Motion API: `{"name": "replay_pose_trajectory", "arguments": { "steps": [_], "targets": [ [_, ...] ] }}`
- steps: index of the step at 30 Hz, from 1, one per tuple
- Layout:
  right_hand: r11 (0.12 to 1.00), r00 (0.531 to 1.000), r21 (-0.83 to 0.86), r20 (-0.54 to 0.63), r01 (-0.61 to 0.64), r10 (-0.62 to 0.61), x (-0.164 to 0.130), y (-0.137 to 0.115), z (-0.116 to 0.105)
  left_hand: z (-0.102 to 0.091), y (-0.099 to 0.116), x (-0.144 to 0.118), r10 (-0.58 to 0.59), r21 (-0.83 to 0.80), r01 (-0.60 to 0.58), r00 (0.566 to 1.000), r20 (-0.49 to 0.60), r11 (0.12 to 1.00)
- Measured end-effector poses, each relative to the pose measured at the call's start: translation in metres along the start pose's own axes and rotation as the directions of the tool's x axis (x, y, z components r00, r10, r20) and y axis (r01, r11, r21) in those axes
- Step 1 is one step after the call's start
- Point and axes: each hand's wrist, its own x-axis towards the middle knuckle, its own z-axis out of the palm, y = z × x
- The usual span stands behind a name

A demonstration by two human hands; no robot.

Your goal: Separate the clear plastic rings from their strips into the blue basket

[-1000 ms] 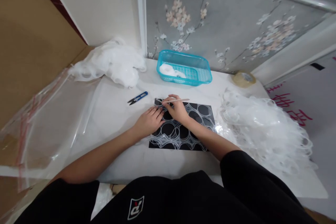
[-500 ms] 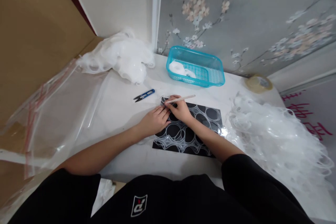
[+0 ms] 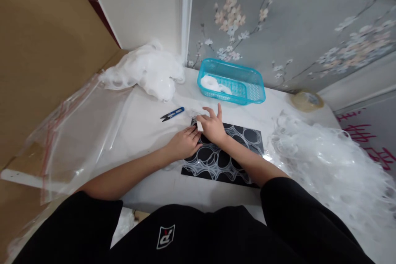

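Note:
A black mat covered with a sheet of joined clear plastic rings lies on the white table in front of me. My left hand rests flat on the mat's left edge, fingertips on the rings. My right hand is at the mat's far left corner. Its fingers stretch out toward a loose clear ring just beyond the mat. The white end of a thin stick shows tucked under its thumb. The two hands touch each other.
Blue thread snips lie left of the mat. A turquoise basket holding white pieces stands behind it. A heap of clear rings fills the right side, a white heap the back left. A tape roll and plastic bags lie at the edges.
My right hand turned the stick from pointing out sideways to tucked in the hand, and its fingers spread forward past the mat's corner. My left hand stayed on the mat's edge. The camera shifted slightly.

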Motion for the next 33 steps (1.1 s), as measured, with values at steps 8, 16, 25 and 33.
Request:
{"name": "replay_pose_trajectory", "arguments": {
  "steps": [8,16,25,33],
  "targets": [
    [0.889,0.709,0.131,-0.557,-0.438,0.431,0.009,0.069,-0.08,-0.002,-0.009,-0.005,-0.036,-0.049,0.036,0.999,0.006,0.998],
    [0.547,0.594,0.735,-0.246,-0.401,0.766,-0.118,0.067,-0.174,-0.041,0.024,0.026,-0.005,-0.17,0.029,0.99,0.141,0.985],
    [-0.797,0.54,0.6,0.652,0.062,0.533,-0.223,0.014,-0.17,-0.046,0.089,0.128,0.181,-0.276,-0.031,0.823,0.538,0.961],
    [-0.628,0.521,0.715,0.426,0.307,0.739,-0.268,-0.002,-0.224,-0.166,0.189,0.281,0.403,-0.632,-0.242,0.907,0.123,0.737]
  ]
}}
